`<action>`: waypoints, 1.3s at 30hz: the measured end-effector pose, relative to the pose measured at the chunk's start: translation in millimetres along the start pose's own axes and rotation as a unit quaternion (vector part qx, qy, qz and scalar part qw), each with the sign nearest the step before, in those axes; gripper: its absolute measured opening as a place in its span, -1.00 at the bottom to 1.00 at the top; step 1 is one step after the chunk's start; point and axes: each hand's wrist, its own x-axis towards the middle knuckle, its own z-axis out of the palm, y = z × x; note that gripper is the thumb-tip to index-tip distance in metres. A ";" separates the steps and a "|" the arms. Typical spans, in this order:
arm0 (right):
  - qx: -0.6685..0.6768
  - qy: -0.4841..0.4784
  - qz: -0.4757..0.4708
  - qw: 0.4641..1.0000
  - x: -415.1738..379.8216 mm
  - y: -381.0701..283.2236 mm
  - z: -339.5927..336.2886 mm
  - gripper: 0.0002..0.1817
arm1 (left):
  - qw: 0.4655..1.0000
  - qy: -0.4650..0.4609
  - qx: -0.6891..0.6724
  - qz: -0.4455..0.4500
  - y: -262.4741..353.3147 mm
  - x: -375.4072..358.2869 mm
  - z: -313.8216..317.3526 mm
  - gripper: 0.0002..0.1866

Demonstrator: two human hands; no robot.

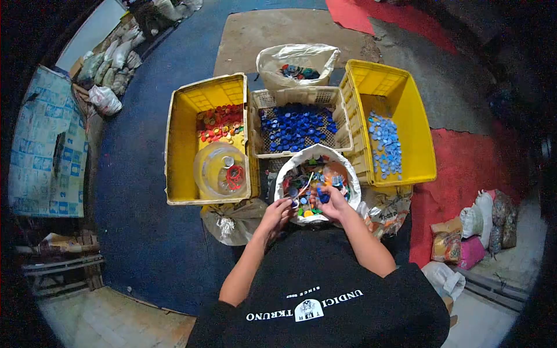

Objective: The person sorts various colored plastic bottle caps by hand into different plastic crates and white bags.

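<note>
A white sack (281,174) full of mixed plastic bottle caps (313,211) stands right in front of me. Over its right side, my right hand (334,204) is closed with a blue bottle cap (323,197) between thumb and fingers. At the left rim is my left hand (277,213), its fingers curled around what looks like a dark blue bottle cap (295,203). Beyond the sack, a white perforated crate (264,155) holds dark blue caps (296,127).
A yellow crate (178,139) at left holds red caps (223,120) and a clear round container (204,168). The right yellow crate (419,145) holds light blue caps (385,145). Behind stands another white sack (268,59). Filled bags (487,217) lie at far right.
</note>
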 end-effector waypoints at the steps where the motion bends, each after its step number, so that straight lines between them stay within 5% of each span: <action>1: 0.001 -0.002 -0.002 1.000 -4.4 3.7 3.0 -0.76 | 1.000 -0.001 0.002 0.001 0.1 3.5 5.7 -0.69; 5: -0.004 0.009 0.001 1.000 11.9 -0.5 26.7 -0.49 | 0.996 -0.067 0.044 -0.036 32.3 42.8 20.1 -0.69; 7: -0.045 -0.056 -0.088 0.994 20.0 -24.8 62.9 -0.45 | 0.965 -0.055 0.246 0.079 40.1 124.6 -9.5 -0.65; 9: 0.027 -0.163 -0.069 0.984 26.8 -63.5 95.3 -0.31 | 0.987 -0.137 0.035 0.074 106.2 102.7 35.6 -0.45; 11: -0.009 -0.082 -0.151 0.985 4.8 -81.2 140.4 -0.17 | 0.999 0.020 -0.005 0.030 157.7 64.6 76.5 -0.13; 13: -0.030 -0.060 -0.190 0.979 5.4 -86.1 140.9 -0.08 | 0.998 0.018 -0.015 0.064 176.2 69.3 78.8 0.10; 17: -0.169 0.009 -0.229 0.959 1.4 -75.1 90.7 -0.17 | 0.987 0.008 0.065 0.148 140.0 58.3 52.6 -0.13; 19: -0.179 0.043 -0.128 0.975 -6.3 -70.1 58.4 -0.34 | 0.979 -0.039 0.106 0.170 98.4 76.6 22.4 -0.62; 21: -0.198 0.077 -0.146 0.966 -0.4 -54.7 13.4 -0.40 | 0.978 -0.012 0.146 0.151 62.5 53.4 21.6 -0.63; 22: -0.214 0.114 -0.160 0.957 -3.0 -46.0 2.9 -0.46 | 0.966 -0.075 0.205 0.140 48.8 47.5 15.3 -0.64; 23: -0.214 0.116 -0.155 0.957 -3.4 -40.3 -6.6 -0.46 | 0.900 -0.016 0.373 0.224 28.7 43.9 16.3 -0.58; 27: -0.351 0.154 -0.132 0.914 8.2 -28.6 -21.1 -0.54 | 0.748 -0.117 0.615 0.220 -17.2 28.5 19.3 -0.44; 29: -0.587 0.122 -0.197 0.776 36.2 -28.2 -37.4 -0.54 | 0.712 -0.123 0.671 0.166 -18.0 12.3 30.1 -0.36; 30: -0.693 0.168 -0.238 0.659 35.3 -27.8 -27.4 -0.50 | 0.698 -0.126 0.690 0.145 -19.0 4.4 33.7 -0.34; 31: -0.692 0.167 -0.237 0.662 43.6 -33.4 -28.9 -0.50 | 0.682 -0.130 0.709 0.123 -18.0 -2.7 38.2 -0.32; 33: -0.815 0.191 -0.355 0.417 59.8 -43.5 -35.0 -0.45 | 0.669 -0.119 0.727 0.098 -20.6 -9.9 40.6 -0.43; 36: -0.848 0.192 -0.167 0.465 48.1 -63.5 -30.2 -0.32 | 0.628 -0.149 0.746 0.163 -36.7 -9.5 25.4 -0.54; 37: -0.867 0.189 -0.169 0.429 60.8 -68.5 -47.0 -0.29 | 0.629 -0.149 0.746 0.158 -40.6 -11.1 24.0 -0.54; 39: -0.848 0.210 -0.153 0.461 80.5 -77.2 -54.8 -0.27 | 0.593 -0.165 0.765 0.191 -43.7 -14.8 22.7 -0.63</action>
